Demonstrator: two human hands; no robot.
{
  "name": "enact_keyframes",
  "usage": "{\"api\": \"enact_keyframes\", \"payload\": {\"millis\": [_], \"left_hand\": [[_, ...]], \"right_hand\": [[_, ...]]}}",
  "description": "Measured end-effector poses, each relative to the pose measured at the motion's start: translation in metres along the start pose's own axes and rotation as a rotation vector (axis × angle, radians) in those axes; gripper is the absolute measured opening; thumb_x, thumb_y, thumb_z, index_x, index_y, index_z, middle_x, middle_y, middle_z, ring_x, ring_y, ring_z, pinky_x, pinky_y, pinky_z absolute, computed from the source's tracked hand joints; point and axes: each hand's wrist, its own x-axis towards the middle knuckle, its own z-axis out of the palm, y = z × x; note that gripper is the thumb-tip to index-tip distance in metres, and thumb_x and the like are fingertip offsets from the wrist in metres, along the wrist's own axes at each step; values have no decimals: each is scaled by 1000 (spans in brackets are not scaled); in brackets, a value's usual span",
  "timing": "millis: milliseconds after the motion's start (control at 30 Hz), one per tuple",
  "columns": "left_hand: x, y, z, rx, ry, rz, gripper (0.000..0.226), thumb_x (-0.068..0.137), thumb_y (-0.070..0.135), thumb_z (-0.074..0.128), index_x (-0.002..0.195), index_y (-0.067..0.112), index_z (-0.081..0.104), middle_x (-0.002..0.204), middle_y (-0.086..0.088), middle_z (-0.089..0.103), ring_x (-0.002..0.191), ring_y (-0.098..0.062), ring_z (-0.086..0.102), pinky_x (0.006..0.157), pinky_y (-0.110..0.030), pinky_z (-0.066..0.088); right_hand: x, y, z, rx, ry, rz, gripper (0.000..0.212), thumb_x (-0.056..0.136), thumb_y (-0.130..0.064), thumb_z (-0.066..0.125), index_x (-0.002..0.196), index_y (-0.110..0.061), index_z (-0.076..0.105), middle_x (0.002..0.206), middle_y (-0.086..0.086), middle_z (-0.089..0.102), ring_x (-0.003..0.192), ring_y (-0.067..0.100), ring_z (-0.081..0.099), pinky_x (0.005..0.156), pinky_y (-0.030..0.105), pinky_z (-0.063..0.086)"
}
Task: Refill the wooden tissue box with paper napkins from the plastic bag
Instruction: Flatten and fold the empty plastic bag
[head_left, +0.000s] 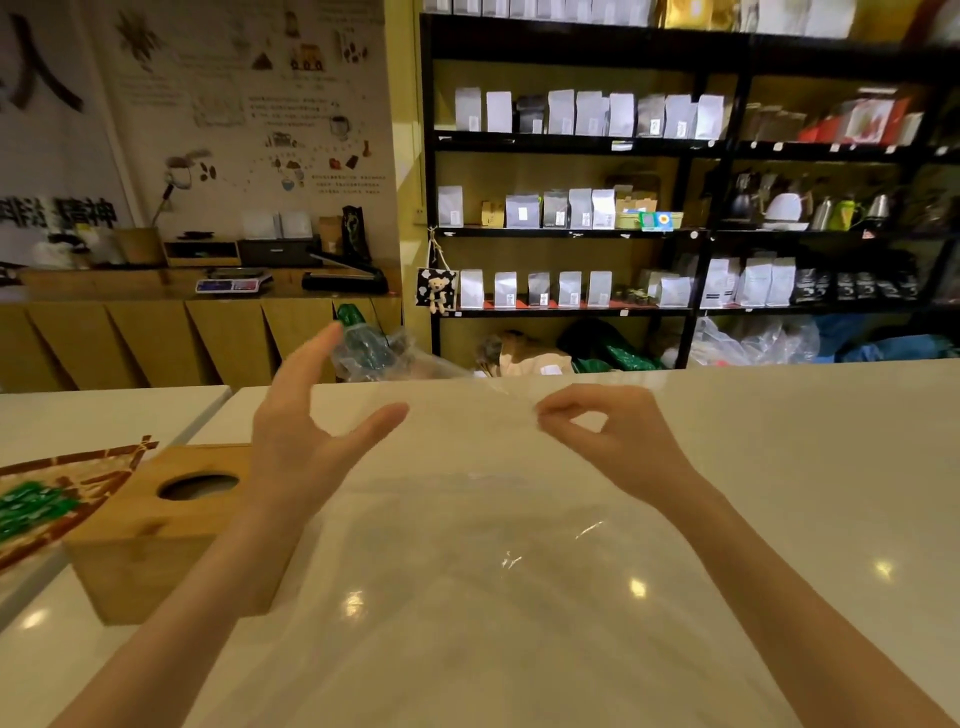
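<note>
A large clear plastic bag lies spread over the white counter in front of me, reaching from the near edge toward the far edge. My right hand pinches the bag's far edge between thumb and forefinger. Above the bag's left part my left hand hovers with fingers spread and straight, holding nothing. The wooden tissue box with a round hole in its top stands at the left, partly behind my left forearm. No napkins are visible through the plastic.
A printed brown, white and green package lies at the far left beside the box. The white counter stretches right. Behind it stand black shelves of pouches, and crumpled plastic with green print sits past the far edge.
</note>
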Motion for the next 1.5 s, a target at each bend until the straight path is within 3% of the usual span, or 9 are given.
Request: {"api": "enact_keyframes", "payload": {"millis": [100, 167, 300, 533, 667, 833, 967, 1200, 1500], "left_hand": [[9, -5, -2, -242, -128, -321, 134, 31, 80, 64, 144, 25, 19, 153, 1, 25, 137, -17, 27, 105, -36, 28], [12, -10, -3, -558, -220, -485, 155, 7, 85, 59, 141, 13, 27, 149, -11, 34, 132, -23, 40, 105, -34, 32], [-2, -29, 5, -1027, -409, -568, 121, 33, 75, 71, 131, 9, 43, 124, -14, 63, 113, -25, 61, 96, -34, 48], [-13, -28, 22, -583, -542, -525, 71, 53, 51, 75, 114, 18, 60, 92, -1, 77, 84, -14, 72, 65, -19, 54], [-13, -32, 18, -562, -541, -544, 76, 41, 68, 73, 101, 23, 67, 90, -4, 76, 72, -11, 71, 62, -23, 51], [-14, -32, 22, -535, -401, -517, 24, 83, 19, 60, 107, 18, 65, 84, -5, 77, 64, -9, 64, 62, -22, 47], [-12, -33, 22, -608, -269, -539, 27, 87, 12, 55, 113, 19, 61, 86, -6, 77, 78, -15, 72, 67, -20, 57], [-16, -34, 21, -543, -406, -654, 41, 85, 18, 59, 125, 18, 52, 91, -6, 76, 80, -22, 73, 58, -29, 59], [-22, -41, 21, -553, -306, -661, 69, 84, 10, 58, 141, 31, 26, 92, -8, 76, 87, -23, 72, 75, -34, 59]], "right_hand": [[8, -13, -25, 309, 26, 138, 13, 79, -5, 68, 82, -17, 73, 63, -9, 72, 64, 7, 68, 68, 10, 51], [13, -13, -32, 461, 59, 228, 14, 80, -3, 66, 82, -15, 72, 61, -5, 73, 60, 12, 69, 64, 15, 54], [16, 2, -21, 692, 66, 492, 12, 80, -3, 64, 86, -10, 72, 64, 1, 74, 60, 14, 70, 67, 24, 60], [4, 27, 14, 1061, 96, 910, 7, 81, 2, 62, 83, -1, 68, 63, 8, 71, 51, 12, 67, 48, 21, 55], [-3, 37, 22, 1107, 120, 1001, 4, 83, -1, 62, 83, -2, 66, 59, 6, 71, 50, 11, 68, 48, 22, 56], [-7, 40, 27, 1115, 50, 981, 6, 84, -3, 59, 85, -6, 64, 65, 5, 74, 56, 11, 70, 48, 20, 54], [-7, 41, 29, 1144, 20, 946, 12, 84, -1, 60, 95, -4, 64, 72, 5, 75, 61, 11, 71, 49, 20, 55], [-13, 50, 33, 1063, -52, 974, 11, 82, -3, 64, 79, -5, 74, 71, 4, 73, 65, 16, 65, 54, 20, 56], [-18, 44, 28, 907, -128, 781, 37, 84, -5, 61, 118, -16, 54, 84, 10, 76, 74, 18, 73, 80, 37, 57]]}}
